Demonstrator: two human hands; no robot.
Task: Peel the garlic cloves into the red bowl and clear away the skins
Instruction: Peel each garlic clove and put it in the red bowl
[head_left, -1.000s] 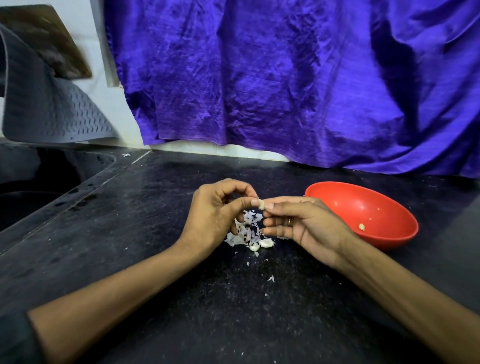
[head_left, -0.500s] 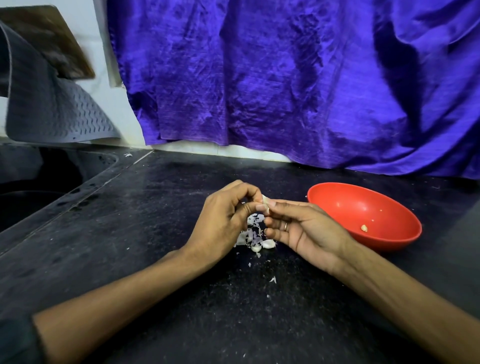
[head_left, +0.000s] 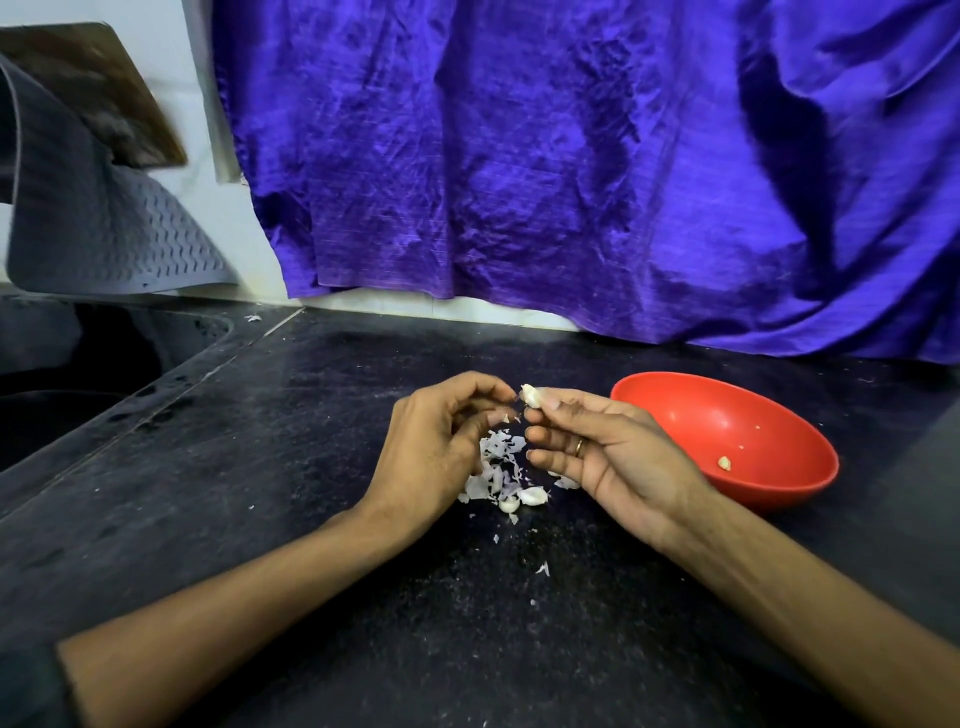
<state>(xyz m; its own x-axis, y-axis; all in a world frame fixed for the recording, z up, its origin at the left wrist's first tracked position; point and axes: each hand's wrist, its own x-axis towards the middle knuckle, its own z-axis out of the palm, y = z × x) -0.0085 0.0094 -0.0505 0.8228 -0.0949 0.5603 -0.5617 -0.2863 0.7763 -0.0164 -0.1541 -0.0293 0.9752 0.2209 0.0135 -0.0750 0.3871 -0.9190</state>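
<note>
The garlic clove (head_left: 530, 395) in hand sits pinched at the fingertips of the right hand (head_left: 597, 457), raised just above the table (head_left: 260, 467) and a little to the left of the red bowl (head_left: 810, 467); it looks pale and mostly bare, though whether a scrap of skin clings to it is hard to tell at this size. The left hand (head_left: 441, 441) is curled close beside it, fingertips nearly touching the clove; it may pinch a flake of skin, but the view does not show this plainly. Directly below the two hands lies the heap of skins (head_left: 496, 467), papery white and purplish, and at its near edge rest two more cloves (head_left: 522, 499) that appear not yet peeled. Loose flakes (head_left: 542, 569) are scattered on the dark table nearer the person. Inside the red bowl only one small peeled piece (head_left: 724, 462) and a couple of crumbs can be seen, so the peeling seems to be at an early stage: this clove has to go into the bowl, the two on the table wait their turn, and clearing the skins has not begun.
</note>
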